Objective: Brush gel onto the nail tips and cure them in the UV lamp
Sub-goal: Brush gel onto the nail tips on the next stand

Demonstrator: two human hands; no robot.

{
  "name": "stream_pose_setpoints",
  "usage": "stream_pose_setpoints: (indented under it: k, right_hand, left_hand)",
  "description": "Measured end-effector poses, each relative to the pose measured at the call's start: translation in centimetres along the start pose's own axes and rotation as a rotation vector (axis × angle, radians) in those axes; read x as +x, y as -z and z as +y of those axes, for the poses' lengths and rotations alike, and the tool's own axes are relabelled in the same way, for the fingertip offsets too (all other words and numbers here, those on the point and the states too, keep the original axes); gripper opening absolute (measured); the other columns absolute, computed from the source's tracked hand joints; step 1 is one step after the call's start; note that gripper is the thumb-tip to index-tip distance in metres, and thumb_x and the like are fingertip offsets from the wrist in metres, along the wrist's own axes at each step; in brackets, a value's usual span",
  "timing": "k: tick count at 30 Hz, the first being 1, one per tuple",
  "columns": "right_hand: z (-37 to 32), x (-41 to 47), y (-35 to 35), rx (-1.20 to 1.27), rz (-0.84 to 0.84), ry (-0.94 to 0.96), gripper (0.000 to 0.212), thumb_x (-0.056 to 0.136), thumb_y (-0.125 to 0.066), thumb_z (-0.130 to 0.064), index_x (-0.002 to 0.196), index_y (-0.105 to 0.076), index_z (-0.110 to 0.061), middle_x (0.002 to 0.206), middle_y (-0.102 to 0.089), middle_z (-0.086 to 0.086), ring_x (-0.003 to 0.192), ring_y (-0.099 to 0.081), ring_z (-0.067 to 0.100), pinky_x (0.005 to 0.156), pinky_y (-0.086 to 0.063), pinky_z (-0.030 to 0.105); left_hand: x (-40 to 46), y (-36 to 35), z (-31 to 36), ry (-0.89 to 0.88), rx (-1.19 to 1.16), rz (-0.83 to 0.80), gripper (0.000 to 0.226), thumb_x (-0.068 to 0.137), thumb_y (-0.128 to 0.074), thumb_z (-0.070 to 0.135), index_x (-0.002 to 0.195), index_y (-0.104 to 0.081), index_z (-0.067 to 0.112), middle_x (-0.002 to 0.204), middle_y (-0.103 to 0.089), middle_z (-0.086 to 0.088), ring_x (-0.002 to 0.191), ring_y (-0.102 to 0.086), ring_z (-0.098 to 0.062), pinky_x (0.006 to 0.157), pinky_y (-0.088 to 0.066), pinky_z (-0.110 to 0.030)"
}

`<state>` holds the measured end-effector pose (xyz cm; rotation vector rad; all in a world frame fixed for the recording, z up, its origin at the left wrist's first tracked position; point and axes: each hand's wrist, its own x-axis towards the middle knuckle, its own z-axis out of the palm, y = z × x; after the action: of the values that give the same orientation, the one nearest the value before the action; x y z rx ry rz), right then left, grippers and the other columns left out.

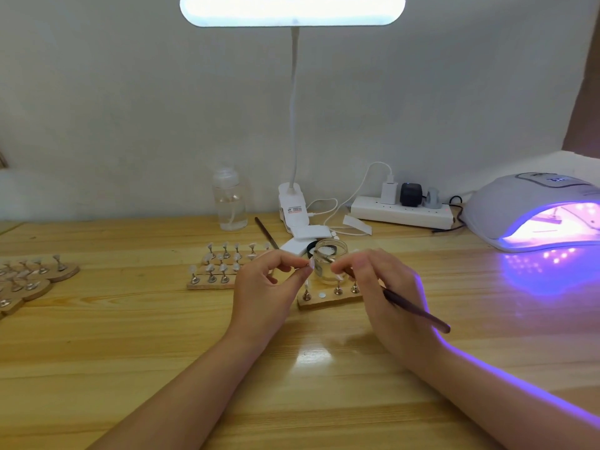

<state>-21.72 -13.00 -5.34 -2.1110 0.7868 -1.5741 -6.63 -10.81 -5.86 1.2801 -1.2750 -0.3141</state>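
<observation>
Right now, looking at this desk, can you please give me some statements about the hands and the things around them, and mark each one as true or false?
1. The right hand holds a brush. True.
2. The curing lamp on the right is switched off. False: it glows purple inside and onto the table.
3. The left hand pinches a nail tip in front of the glass jar. True.
4. The desk lamp above is dark. False: it shines white.
5. The clear bottle lies on its side. False: it stands upright near the wall.
</observation>
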Motion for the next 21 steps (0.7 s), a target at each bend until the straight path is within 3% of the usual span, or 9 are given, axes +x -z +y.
stream_pose_setpoints:
  k: [5,8,11,16,21]
  right_hand:
    - [0.02,-0.14,0.12,0.098,0.015,0.026,0.035,0.089,-0.033,-0.037,0.070,-0.062,-0.032,0.064,-0.064,-0.009,0.066,-0.062,0.007,0.064,-0.052,0.034]
    - [0.01,0.07,0.00,-0.004,0.004,0.031,0.030,0.088,-0.035,-0.038,0.076,-0.061,-0.031,0.071,-0.062,-0.017,0.071,-0.059,0.001,0.066,-0.045,0.017]
    - [0.06,-0.15,-0.08,0.100,-0.034,-0.023,0.034,0.088,-0.034,-0.039,0.072,-0.063,-0.030,0.064,-0.062,-0.012,0.065,-0.059,-0.001,0.061,-0.041,0.009]
    - [0.27,0.04,-0.13,-0.025,0.015,0.055,0.031,0.091,-0.034,-0.034,0.078,-0.061,-0.027,0.073,-0.062,-0.016,0.073,-0.059,0.002,0.067,-0.046,0.019]
    - [0.12,-0.10,-0.11,0.143,0.031,-0.031,0.038,0.089,-0.034,-0.039,0.068,-0.064,-0.028,0.063,-0.065,-0.005,0.066,-0.063,0.011,0.066,-0.051,0.036]
  left_hand:
    - [-0.06,0.02,0.08,-0.007,-0.004,-0.004,0.019,0.071,-0.075,0.015,0.065,-0.066,0.030,0.073,-0.068,0.006,0.080,-0.059,-0.014,0.062,-0.038,-0.017]
    - [-0.02,-0.01,0.12,-0.011,0.003,-0.009,0.018,0.071,-0.075,0.014,0.065,-0.066,0.030,0.073,-0.067,0.006,0.080,-0.060,-0.015,0.064,-0.039,-0.021]
    - [0.01,-0.03,0.12,-0.009,0.005,-0.001,0.022,0.071,-0.075,0.014,0.064,-0.065,0.032,0.072,-0.067,0.007,0.079,-0.059,-0.014,0.062,-0.037,-0.016]
    - [0.03,-0.07,-0.01,-0.016,-0.004,-0.002,0.021,0.071,-0.075,0.013,0.065,-0.066,0.031,0.071,-0.067,0.006,0.078,-0.059,-0.015,0.060,-0.036,-0.013]
    - [0.09,-0.08,0.01,-0.015,-0.003,0.003,0.022,0.070,-0.075,0.012,0.065,-0.066,0.030,0.072,-0.067,0.005,0.077,-0.058,-0.014,0.060,-0.036,-0.011]
